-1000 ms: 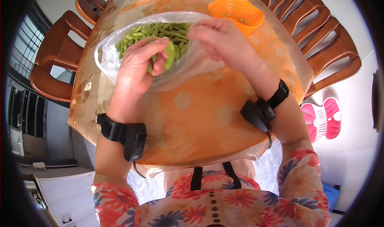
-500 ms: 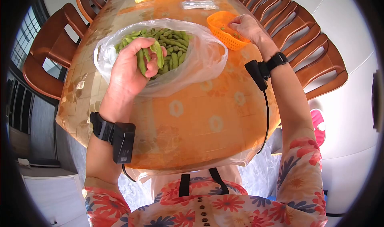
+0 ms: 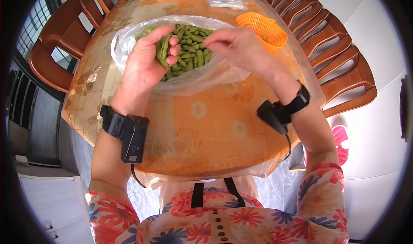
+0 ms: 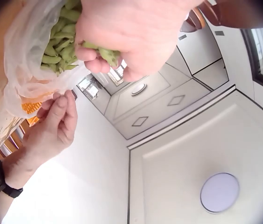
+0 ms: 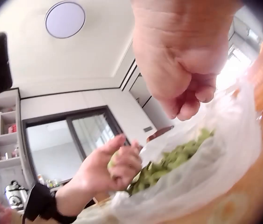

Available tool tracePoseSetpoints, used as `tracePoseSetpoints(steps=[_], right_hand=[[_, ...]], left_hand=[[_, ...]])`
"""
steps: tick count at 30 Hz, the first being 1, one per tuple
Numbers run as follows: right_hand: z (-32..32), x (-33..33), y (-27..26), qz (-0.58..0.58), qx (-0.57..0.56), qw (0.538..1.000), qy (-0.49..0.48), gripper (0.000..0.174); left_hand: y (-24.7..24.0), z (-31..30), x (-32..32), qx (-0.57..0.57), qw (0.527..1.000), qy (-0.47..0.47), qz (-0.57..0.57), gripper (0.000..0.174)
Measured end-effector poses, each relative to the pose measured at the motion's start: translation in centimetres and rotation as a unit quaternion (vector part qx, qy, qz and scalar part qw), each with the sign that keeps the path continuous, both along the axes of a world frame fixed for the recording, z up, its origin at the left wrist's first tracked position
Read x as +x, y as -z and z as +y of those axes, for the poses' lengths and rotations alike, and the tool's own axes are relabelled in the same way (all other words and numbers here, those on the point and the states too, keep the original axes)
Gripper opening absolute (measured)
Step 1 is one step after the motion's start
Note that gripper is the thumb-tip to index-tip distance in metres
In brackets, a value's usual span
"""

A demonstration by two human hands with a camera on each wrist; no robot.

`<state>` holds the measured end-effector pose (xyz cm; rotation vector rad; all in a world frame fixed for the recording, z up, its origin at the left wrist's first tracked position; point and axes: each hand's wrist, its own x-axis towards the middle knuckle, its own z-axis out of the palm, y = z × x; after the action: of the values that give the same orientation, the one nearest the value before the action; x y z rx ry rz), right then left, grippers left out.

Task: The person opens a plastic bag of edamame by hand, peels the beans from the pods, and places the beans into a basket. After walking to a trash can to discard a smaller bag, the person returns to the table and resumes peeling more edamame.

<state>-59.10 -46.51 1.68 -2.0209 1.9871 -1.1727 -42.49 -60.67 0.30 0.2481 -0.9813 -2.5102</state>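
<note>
Green pods (image 3: 164,51) — gripped in the left hand (image 3: 144,60), fingers curled, presumably for easy reach above the open bag (image 3: 228,74). Right hand (image 3: 247,52): fingertips drawn together; anything pinched cannot be told. Basket (image 3: 278,37): placed nearby.

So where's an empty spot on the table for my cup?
The biggest bare patch of table lies between the bag of pods and the near edge. A narrower one runs left of the bag, towards the chair. It's crowded over the bag, with the left hand, right hand and orange basket close together.
</note>
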Motion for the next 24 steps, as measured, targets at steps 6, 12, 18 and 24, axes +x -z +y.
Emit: tracePoseSetpoints(steps=[6,12,18,24], right_hand=[[-1.5,2.6,1.7,0.089,0.079,0.993,-0.014,0.014],[-0.3,2.5,0.2,-0.22,0.085,0.971,0.037,0.012],[0.6,1.4,1.4,-0.603,0.008,0.797,-0.008,0.014],[0.7,3.2,2.0,-0.66,0.016,0.747,-0.078,0.017]], left_hand=[[-0.6,1.3,-0.3,-0.093,0.992,-0.079,-0.044,0.022],[-0.2,0.8,-0.2,-0.115,0.991,-0.064,-0.023,0.02],[-0.6,1.9,-0.4,-0.195,0.973,-0.095,-0.079,0.021],[-0.3,3.4,-0.8,-0.225,0.97,-0.047,-0.084,0.029]])
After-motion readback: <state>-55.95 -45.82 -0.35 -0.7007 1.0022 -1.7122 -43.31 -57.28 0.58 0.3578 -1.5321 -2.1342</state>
